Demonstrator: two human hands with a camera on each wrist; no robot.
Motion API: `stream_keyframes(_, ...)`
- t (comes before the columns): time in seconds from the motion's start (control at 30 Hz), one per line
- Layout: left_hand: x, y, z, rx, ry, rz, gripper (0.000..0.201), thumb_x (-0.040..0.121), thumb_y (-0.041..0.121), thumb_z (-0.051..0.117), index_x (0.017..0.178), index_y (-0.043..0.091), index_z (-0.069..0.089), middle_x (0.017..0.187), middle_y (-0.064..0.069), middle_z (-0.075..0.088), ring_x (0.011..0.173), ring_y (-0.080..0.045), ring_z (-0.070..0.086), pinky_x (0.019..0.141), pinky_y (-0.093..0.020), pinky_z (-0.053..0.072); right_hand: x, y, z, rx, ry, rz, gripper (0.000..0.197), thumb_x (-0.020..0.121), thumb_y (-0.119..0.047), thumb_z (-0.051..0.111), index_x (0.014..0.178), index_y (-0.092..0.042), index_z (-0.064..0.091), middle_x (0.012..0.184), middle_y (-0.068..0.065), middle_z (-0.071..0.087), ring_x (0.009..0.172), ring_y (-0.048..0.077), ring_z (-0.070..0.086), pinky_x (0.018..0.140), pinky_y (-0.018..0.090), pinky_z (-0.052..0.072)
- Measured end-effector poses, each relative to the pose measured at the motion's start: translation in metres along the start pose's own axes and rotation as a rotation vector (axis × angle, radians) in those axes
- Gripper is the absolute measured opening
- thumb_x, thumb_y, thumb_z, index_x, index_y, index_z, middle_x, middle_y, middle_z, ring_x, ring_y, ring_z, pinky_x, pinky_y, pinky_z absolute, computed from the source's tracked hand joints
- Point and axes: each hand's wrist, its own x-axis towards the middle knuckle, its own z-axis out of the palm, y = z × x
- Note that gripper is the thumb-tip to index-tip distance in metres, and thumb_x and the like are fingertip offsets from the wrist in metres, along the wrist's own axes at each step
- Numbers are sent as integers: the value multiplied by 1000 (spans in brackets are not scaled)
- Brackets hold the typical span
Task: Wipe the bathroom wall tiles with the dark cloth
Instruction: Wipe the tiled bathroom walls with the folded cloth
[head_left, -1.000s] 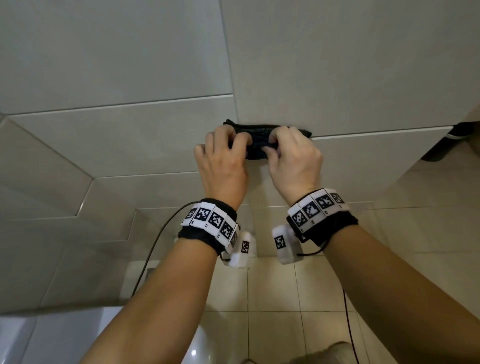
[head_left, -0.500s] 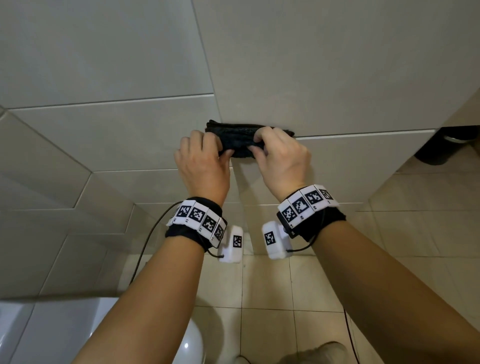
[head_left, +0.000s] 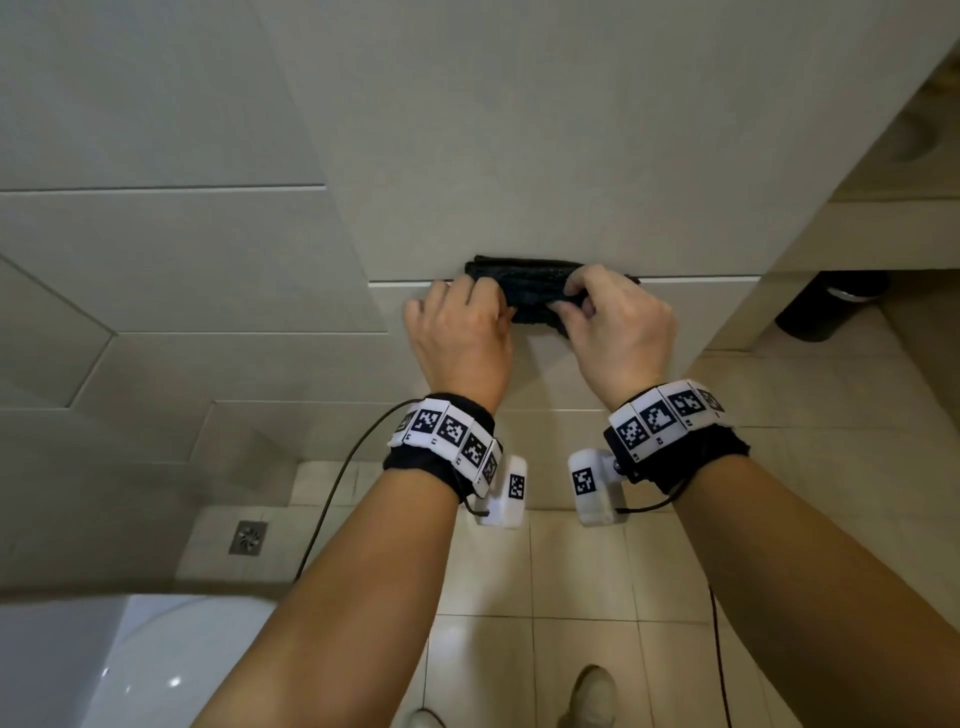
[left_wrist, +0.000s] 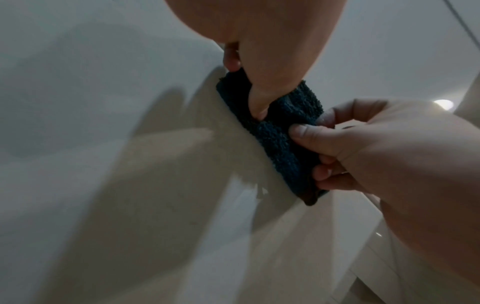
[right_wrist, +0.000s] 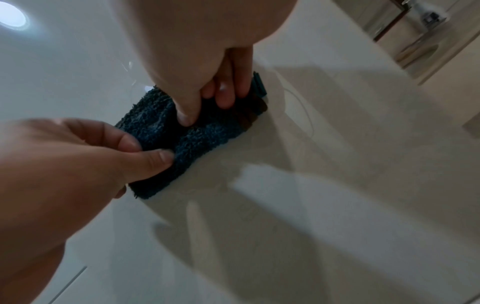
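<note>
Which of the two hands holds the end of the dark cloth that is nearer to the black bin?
The right hand. It grips the dark cloth at the end towards the black bin; the left hand grips the other end.

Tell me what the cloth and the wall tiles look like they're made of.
The cloth looks like dark blue microfibre or terry: a fuzzy, looped pile shows in both wrist views. The wall tiles look like glazed ceramic or porcelain, pale grey and smooth, with a soft sheen that reflects a lamp; which of the two cannot be told.

Head downward; wrists close (cloth (head_left: 530, 291) shared).
</note>
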Motion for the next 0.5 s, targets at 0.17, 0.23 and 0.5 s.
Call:
stream_keyframes(0.17, -4, 59, 14, -26, 43, -34, 12, 74, 20, 71, 73, 18, 60, 73, 0, 59, 72, -27, 53, 68, -37, 28, 5, 42, -36, -39, 36, -44, 15, 79, -30, 74, 86, -21, 64, 71, -3, 62, 64, 27, 62, 50, 34, 46)
stream_keyframes(0.23, -4, 77, 18, -34, 53, -32, 11, 74, 20, 70, 73, 19, 60, 73, 0, 58, 72, -27, 53, 69, -37, 29, 8, 55, -49, -46, 48, -39, 15, 79, -29, 74, 86, -20, 65, 72, -3, 63, 64, 26, 63, 51, 33, 46)
stream_keyframes(0.5, 0, 134, 20, -117, 35, -16, 12, 72, 17, 72, 71, 19, 60, 71, 1, 58, 71, -27, 54, 67, -38, 32, 11, 99, -86, -42, 78, -29, 14, 80, -26, 75, 85, -19, 65, 69, -6, 59, 62, 20, 59, 52, 30, 42)
